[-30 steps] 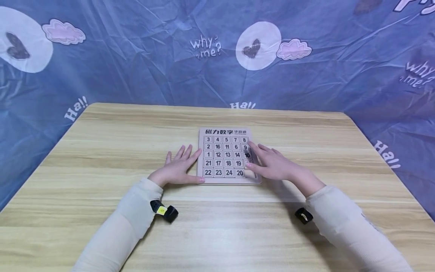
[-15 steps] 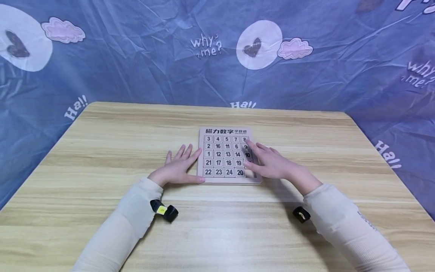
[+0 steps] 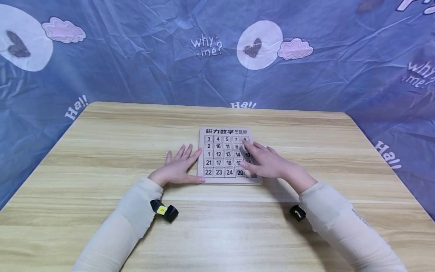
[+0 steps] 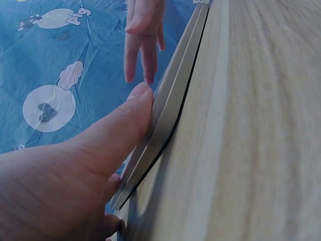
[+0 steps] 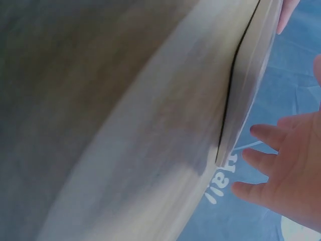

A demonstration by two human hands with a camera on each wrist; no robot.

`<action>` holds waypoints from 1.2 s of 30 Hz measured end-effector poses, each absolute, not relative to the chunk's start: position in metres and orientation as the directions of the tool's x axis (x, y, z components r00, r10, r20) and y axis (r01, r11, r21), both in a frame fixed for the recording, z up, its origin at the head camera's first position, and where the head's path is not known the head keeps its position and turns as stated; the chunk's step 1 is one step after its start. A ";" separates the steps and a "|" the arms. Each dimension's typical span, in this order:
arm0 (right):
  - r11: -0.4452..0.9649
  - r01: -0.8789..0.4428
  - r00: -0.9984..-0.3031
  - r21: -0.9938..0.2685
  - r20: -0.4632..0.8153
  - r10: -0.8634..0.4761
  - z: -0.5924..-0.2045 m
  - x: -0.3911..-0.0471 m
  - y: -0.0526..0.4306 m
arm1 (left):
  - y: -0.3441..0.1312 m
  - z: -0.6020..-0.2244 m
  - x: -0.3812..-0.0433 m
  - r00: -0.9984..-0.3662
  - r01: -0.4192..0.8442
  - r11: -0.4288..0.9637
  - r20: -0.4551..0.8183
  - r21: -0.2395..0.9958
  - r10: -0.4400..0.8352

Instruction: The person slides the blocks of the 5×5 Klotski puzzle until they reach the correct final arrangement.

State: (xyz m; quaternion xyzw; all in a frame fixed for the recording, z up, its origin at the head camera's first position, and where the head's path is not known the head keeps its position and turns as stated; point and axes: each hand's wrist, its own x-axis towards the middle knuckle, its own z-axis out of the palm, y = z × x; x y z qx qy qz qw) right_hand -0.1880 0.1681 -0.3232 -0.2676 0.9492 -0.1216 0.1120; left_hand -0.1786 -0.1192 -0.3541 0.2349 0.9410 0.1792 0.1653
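Observation:
A number sliding puzzle (image 3: 228,181) lies flat on the table, its rows of numbered tiles (image 3: 228,154) facing up under a line of dark lettering. My left hand (image 3: 175,172) rests at its left edge with fingers spread; the thumb (image 4: 125,115) lies on the near left corner. Over the right-hand columns is my right hand (image 3: 272,164), its fingers extended and apart. It covers the 9 tile and parts of a few others. In the right wrist view the right fingers (image 5: 261,163) stand clear of the board's surface.
The puzzle sits mid-table on a pale wood-grain tabletop (image 3: 217,226). A blue printed cloth (image 3: 153,56) hangs behind the far edge. Small black devices (image 3: 164,210) are strapped at both wrists.
My right hand has drifted slightly left over the puzzle, now hiding the 9 tile and part of the 19. The left hand and the puzzle have kept their places.

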 end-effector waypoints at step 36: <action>0.581 -0.797 -0.563 -0.163 -0.149 -0.813 -0.327 -0.134 0.087 | -0.120 -0.354 -0.179 -0.831 0.394 0.818 -0.219 0.419 0.512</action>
